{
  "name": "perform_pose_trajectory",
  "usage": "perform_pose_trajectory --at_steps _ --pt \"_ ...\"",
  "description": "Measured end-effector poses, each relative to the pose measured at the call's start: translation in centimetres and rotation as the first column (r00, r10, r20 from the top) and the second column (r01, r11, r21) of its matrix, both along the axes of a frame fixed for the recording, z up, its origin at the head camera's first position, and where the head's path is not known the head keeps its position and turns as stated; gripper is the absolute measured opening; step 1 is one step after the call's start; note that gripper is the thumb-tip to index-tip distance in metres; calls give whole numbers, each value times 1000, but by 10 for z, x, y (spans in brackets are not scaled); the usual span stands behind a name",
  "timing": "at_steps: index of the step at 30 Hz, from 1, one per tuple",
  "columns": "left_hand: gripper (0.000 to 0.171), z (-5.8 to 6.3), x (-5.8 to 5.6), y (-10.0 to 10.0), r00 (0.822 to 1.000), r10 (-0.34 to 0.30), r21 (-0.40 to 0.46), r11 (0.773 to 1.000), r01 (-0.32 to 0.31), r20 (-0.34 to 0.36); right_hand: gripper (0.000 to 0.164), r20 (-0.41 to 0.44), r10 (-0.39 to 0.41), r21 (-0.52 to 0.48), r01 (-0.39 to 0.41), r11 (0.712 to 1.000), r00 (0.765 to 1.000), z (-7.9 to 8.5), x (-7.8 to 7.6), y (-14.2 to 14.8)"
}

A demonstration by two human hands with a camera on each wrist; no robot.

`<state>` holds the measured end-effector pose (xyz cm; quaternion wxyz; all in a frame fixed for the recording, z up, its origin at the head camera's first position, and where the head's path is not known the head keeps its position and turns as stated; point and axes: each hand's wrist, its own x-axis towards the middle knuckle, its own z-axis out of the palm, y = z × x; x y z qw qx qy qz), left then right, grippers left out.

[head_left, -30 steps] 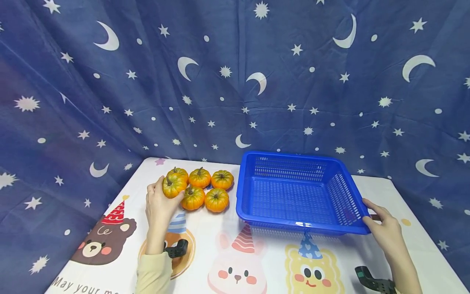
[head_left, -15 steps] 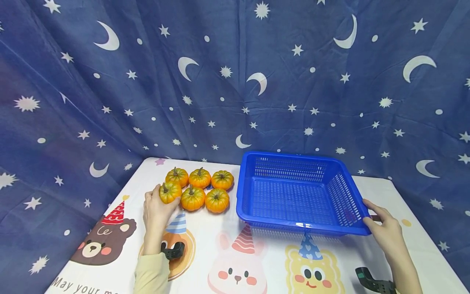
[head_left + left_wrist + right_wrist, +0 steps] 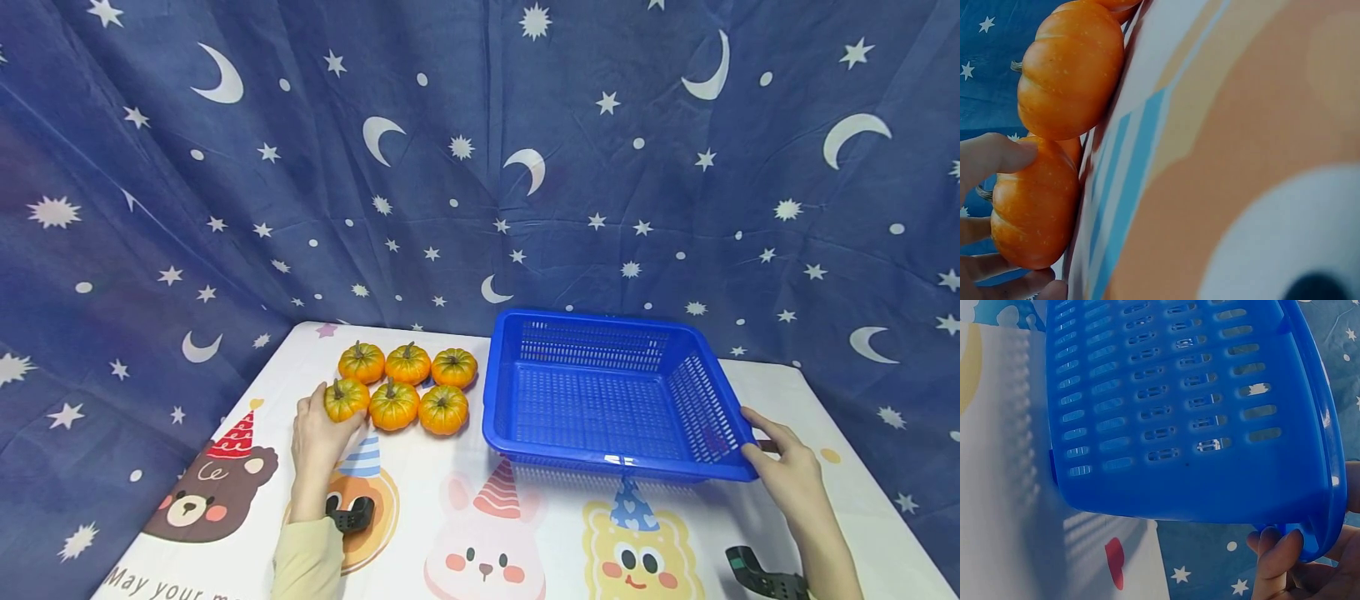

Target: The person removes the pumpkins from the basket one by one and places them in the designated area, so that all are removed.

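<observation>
My left hand (image 3: pixel 318 437) holds a small orange pumpkin (image 3: pixel 348 402) at the front left corner of a two-row group. In the left wrist view its thumb (image 3: pixel 997 156) presses the pumpkin's upper side, while the other fingers curl round the far side and below. A neighbouring pumpkin (image 3: pixel 394 405) sits right beside it. Over on the right, a blue plastic basket (image 3: pixel 615 464) has my right hand (image 3: pixel 787 467) gripping its right-hand rim near the front corner. The right wrist view shows the basket's slotted wall (image 3: pixel 1197 487) with curled fingers (image 3: pixel 1282 553) under the rim.
Several more pumpkins stand close together, among them one at the back right (image 3: pixel 453 367). A cartoon-printed white cloth (image 3: pixel 405 533) covers the table. Behind it hangs a dark blue curtain (image 3: pixel 450 208) with moons and stars.
My left hand has brought its pumpkin down and slightly left, from overlapping the back row to the front left place in the group. The right hand and basket stay where they were.
</observation>
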<state>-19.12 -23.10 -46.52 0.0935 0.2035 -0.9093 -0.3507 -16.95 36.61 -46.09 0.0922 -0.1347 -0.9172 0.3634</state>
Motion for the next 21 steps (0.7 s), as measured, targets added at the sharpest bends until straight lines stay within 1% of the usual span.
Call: perform_pose_trajectory --at_steps 2,3,4,7,9,11,12,13,15,17,18,20,21 --pt "86 0 0 -1 1000 -6 1 1000 6 5 55 -4 -3 -1 3 1000 1000 -1 0 0" --pt "86 0 0 -1 1000 -8 1 1000 8 6 56 -3 0 -22 0 1000 1000 1 1 -1" --pt "86 1 0 -1 1000 -11 0 1000 11 6 55 -6 -19 -19 19 1000 1000 3 2 -4" --pt "86 3 1 -1 1000 -18 -7 1000 18 11 56 3 14 -54 -14 998 1000 17 8 -12" --pt "86 5 1 -1 1000 -18 -15 1000 19 11 54 9 24 -39 -24 999 1000 24 11 -17" --pt "85 8 2 -1 1000 -17 -21 1000 17 6 54 15 56 -37 -55 998 998 29 12 -17" --pt "84 9 2 0 1000 -14 -26 1000 14 1 53 5 48 -29 -48 998 999 28 11 -14" --pt "83 12 2 1 1000 -12 -28 1000 12 -8 53 0 31 -14 -31 999 1000 27 10 -13" --pt "80 17 1 5 999 -8 -33 999 7 -34 53 -32 43 -17 -43 999 999 27 9 -9" --pt "77 24 0 11 998 -10 -44 999 7 -68 54 -57 45 6 -45 999 997 29 8 -5" --pt "76 28 -1 15 996 -11 -46 999 7 -87 54 -75 53 19 -52 998 996 31 7 -5" --pt "74 35 -2 23 992 -17 -58 998 9 -128 55 -98 97 29 -94 995 990 41 7 -6" --pt "73 39 -3 28 989 -22 -64 998 13 -149 55 -107 101 49 -97 994 989 46 6 -7"
